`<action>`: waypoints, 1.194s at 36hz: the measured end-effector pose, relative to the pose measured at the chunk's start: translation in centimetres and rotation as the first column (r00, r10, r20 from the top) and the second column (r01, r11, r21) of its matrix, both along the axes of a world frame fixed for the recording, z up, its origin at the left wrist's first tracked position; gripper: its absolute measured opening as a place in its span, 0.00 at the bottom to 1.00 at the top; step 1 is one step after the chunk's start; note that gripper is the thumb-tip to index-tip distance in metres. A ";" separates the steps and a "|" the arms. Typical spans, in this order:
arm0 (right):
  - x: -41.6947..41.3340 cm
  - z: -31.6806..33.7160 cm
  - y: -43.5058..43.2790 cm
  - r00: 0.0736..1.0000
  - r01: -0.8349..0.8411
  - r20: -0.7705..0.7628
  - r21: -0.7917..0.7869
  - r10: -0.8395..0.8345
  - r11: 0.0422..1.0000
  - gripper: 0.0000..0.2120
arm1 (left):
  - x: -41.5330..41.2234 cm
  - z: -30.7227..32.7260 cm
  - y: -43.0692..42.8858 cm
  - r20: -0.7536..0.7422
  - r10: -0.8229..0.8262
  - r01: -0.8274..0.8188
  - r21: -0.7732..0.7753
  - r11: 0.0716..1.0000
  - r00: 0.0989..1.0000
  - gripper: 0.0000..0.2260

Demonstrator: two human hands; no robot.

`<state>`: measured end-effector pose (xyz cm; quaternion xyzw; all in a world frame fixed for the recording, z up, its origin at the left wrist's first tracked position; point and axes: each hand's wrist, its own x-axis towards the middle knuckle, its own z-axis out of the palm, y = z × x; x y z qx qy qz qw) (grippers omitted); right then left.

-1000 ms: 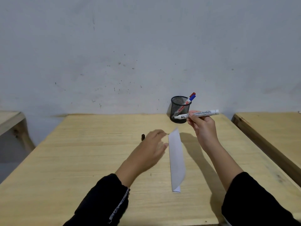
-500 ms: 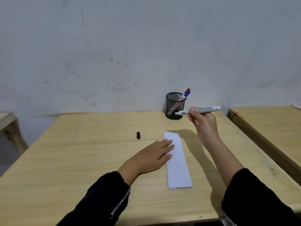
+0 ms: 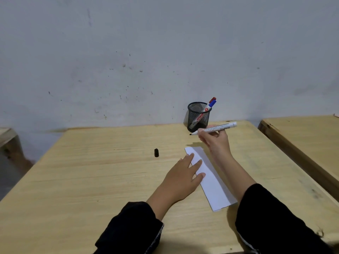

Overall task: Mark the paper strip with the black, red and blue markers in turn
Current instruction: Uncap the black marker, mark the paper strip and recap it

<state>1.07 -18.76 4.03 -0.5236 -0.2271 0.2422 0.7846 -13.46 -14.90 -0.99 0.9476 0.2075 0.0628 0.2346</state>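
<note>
A white paper strip lies flat on the wooden table, running from near the middle toward the front right. My left hand rests palm down, fingers spread on the strip's left edge. My right hand hovers above the strip's far end, gripping an uncapped black marker that points left. Its black cap stands on the table to the left. The red marker and blue marker lean in a black mesh cup by the wall.
A second wooden table stands close on the right with a narrow gap between. Part of another table shows at the far left. A grey wall rises right behind the table's back edge.
The strip, lifted on edge a second ago, now lies flat. My left hand has come down onto it. My right hand with the marker has dipped lower toward the strip's far end.
</note>
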 end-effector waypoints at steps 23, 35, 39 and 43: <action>0.4 -3.7 3.2 0.992 -0.123 -0.032 -0.149 0.119 0.981 0.10 | 0.1 0.3 0.2 -0.025 -0.019 0.020 0.016 1.000 1.000 0.24; 0.3 -3.6 3.3 0.988 -0.153 0.009 -0.126 0.155 0.980 0.10 | 0.2 0.8 0.1 -0.057 -0.022 0.024 0.023 0.999 0.998 0.24; 0.2 -3.6 3.3 0.987 -0.156 0.013 -0.141 0.159 0.978 0.11 | 0.2 0.9 0.0 -0.072 -0.021 0.023 0.027 0.999 0.997 0.24; 0.2 -3.6 3.4 0.988 -0.150 0.022 -0.158 0.155 0.976 0.10 | 0.1 1.1 0.0 -0.067 -0.025 0.026 0.025 0.999 0.997 0.24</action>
